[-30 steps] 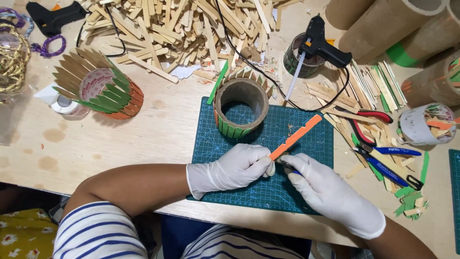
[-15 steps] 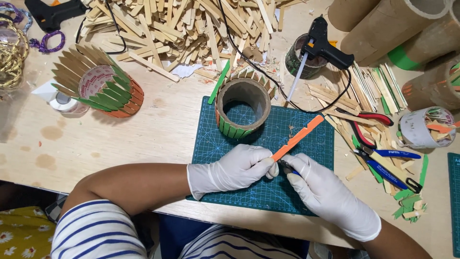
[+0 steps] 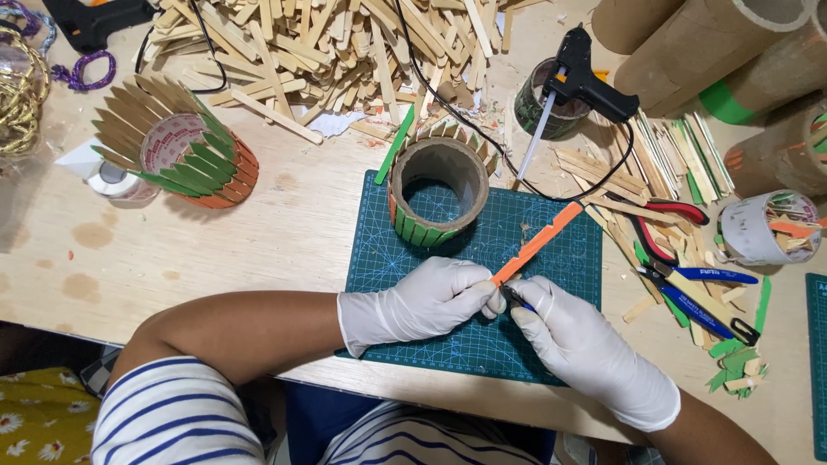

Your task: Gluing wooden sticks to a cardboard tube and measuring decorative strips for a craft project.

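Two gloved hands meet over the green cutting mat [image 3: 551, 258] near the table's front edge. The left hand [image 3: 422, 301] is curled shut, fingertips pinching the lower end of an orange stick [image 3: 536, 244], which slants up and to the right above the mat. The right hand [image 3: 577, 344] is closed around a small dark tool [image 3: 517, 299]; only its tip shows, right at the stick's held end, and it may be a cutter or a blade, but too little of it is visible to tell.

Just beyond the hands, a cardboard ring [image 3: 438, 191] stands on the mat's far left corner, its outer wall clad in green and orange sticks. A loose green stick [image 3: 394, 145] lies touching the mat's far edge beside it. Farther back sits a big heap of plain wooden sticks [image 3: 319, 52].

On the left of the table, well apart from the hands, a tape roll [image 3: 177, 146] ringed with green and tan sticks stands on the wood. To the right of the mat lie red-handled pliers [image 3: 663, 224] and blue-handled cutters [image 3: 698, 297] among scattered stick offcuts. A black glue gun [image 3: 586, 77] rests in a small cup behind the mat, its cord trailing across the table. Large cardboard tubes [image 3: 715, 43] lie in the far right corner.
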